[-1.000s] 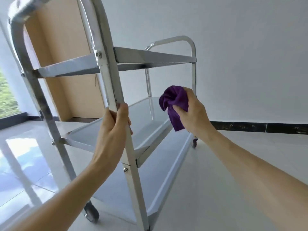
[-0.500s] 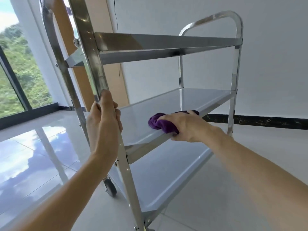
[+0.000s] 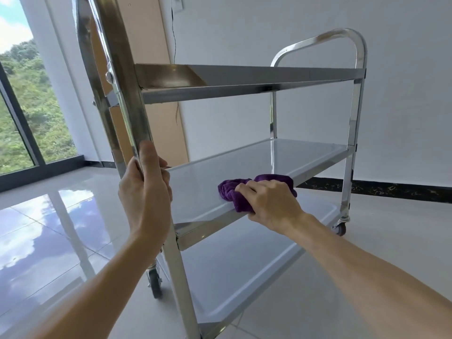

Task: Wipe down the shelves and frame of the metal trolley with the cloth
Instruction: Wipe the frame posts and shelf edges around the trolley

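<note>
Steel upright (image 3: 137,123) of the trolley (image 3: 247,79) is where the left hand (image 3: 144,192) sits, fingers and thumb wrapped round the post just above the middle shelf (image 3: 269,157). That is a sound place to hold: the tube looks rigid and takes a full wrap, though its polished face is likely slick. The trolley stands on castors (image 3: 154,281), so it would probably roll under sideways rubbing unless steadied like this. It seems light for its size, thin sheet and hollow tube, so the bracing hand matters more than strength

Further right, the cloth (image 3: 232,190) lies bunched on the near front part of the middle shelf, touching the metal and spilling slightly over the front lip. Purple and plush, it looks soft, limp and light; it will fold to any shape and has no stiffness of its own, so it must be pushed from above or held in a wad. The right hand (image 3: 269,204) does that, curled over the wad, fingers (image 3: 247,189) bent onto the top and the thumb seemingly below the edge, though that part is hidden

Smooth sheet should let the cloth glide with little drag. Shelf edges look folded and may be sharpish, a reason to keep cloth between skin and lip. Top shelf (image 3: 269,72) and bottom shelf (image 3: 244,272) carry nothing, and whether they are already wiped cannot be told
</note>
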Available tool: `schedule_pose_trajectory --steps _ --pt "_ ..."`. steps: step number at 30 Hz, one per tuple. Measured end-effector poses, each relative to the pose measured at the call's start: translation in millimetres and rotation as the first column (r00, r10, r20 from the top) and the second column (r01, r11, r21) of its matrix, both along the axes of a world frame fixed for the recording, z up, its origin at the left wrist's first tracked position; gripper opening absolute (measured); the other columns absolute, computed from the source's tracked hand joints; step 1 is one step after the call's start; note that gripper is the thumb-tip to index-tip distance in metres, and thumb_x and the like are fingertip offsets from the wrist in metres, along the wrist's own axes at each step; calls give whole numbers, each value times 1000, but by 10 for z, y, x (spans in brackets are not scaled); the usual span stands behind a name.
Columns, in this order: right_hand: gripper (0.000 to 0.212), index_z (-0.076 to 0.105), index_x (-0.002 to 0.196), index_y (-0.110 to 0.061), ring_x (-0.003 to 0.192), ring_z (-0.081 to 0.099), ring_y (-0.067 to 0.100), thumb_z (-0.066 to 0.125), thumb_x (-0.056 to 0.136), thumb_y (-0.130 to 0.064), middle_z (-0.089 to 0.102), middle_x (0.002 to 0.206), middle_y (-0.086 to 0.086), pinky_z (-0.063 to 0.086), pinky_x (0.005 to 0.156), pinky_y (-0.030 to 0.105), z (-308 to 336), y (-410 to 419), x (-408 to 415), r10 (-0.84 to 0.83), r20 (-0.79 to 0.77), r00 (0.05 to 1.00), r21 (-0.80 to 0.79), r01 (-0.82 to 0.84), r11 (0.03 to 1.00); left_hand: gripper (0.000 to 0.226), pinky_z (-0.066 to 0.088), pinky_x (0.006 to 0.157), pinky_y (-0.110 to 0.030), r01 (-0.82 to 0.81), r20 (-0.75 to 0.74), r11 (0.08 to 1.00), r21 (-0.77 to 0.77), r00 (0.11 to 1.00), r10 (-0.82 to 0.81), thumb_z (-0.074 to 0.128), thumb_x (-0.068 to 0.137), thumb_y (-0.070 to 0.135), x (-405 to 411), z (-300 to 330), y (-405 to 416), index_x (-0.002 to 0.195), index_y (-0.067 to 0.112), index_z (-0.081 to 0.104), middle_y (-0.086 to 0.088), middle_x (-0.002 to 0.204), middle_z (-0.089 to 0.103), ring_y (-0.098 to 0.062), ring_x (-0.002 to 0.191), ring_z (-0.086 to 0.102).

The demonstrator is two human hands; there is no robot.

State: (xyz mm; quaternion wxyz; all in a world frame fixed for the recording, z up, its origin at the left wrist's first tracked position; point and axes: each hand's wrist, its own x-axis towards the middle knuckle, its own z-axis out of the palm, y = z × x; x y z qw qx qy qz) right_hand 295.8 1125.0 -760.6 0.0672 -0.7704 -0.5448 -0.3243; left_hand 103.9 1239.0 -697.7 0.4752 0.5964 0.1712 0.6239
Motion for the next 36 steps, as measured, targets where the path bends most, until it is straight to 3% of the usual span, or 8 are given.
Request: schedule_pose_trajectory --steps 9,20,22,24,27,29,32,36 --pt "51 46 133 -20 92 64 28 65 86 -24 62 111 0 44 73 36 1 -200 -112 -64 20 998 34 63 997 54 38 39 -25 60 -1 998 11 998 -60 45 89 72 47 12 80 72 22 57 2 55 49 -16 47 43" --pt "63 68 109 -22 73 65 25 94 53 -26 69 86 -5 55 62 41 -42 -444 -250 -65 78 995 134 54 989 52 43 49 -30 328 -112 944 46 940 -321 39 97 57 -22 50 346 94 8 55 -2 63 51 -19 50 47" --pt "65 67 113 -25 78 66 24 95 55 -33 71 92 -8 56 67 42 -11 -505 -246 -4 11 1000 121 3 993 45 45 49 -29 334 -117 942 38 938 -328 40 96 57 -20 62 357 94 15 56 0 65 53 -17 52 48" --pt "50 62 116 -38 88 64 15 86 73 -38 70 98 -17 52 78 36 94 -605 -234 148 -211 966 141 -120 983 43 48 51 -27 332 -126 943 24 937 -327 42 95 57 -17 71 388 97 17 58 3 67 57 -14 54 51" --pt "29 61 109 -48 97 66 1 69 93 -24 70 103 -24 46 82 14 355 -724 -300 444 -546 711 358 -281 890 48 53 57 -30 345 -175 939 -1 924 -339 41 94 59 -29 104 443 106 16 60 -2 78 65 -20 61 59" --pt "23 66 107 -43 97 67 2 67 93 -26 72 101 -19 45 80 7 617 -749 -414 561 -520 644 537 -264 801 51 56 67 -37 369 -240 929 -15 901 -362 39 94 58 -56 162 474 113 15 60 -10 92 70 -28 71 65" --pt "21 68 109 -38 92 68 6 68 92 -25 73 97 -16 45 74 7 1153 -760 -648 621 -372 690 637 -297 712 50 54 86 -45 350 -307 937 -2 891 -333 37 96 58 -118 375 530 115 19 61 -15 104 69 -34 95 68" --pt "31 65 110 -36 86 65 6 67 93 -11 68 90 -21 51 69 17 2061 -743 -965 559 -112 821 656 -361 662 54 52 78 -37 307 -178 951 27 938 -298 33 100 57 -194 999 584 124 15 58 -10 114 67 -29 101 65"
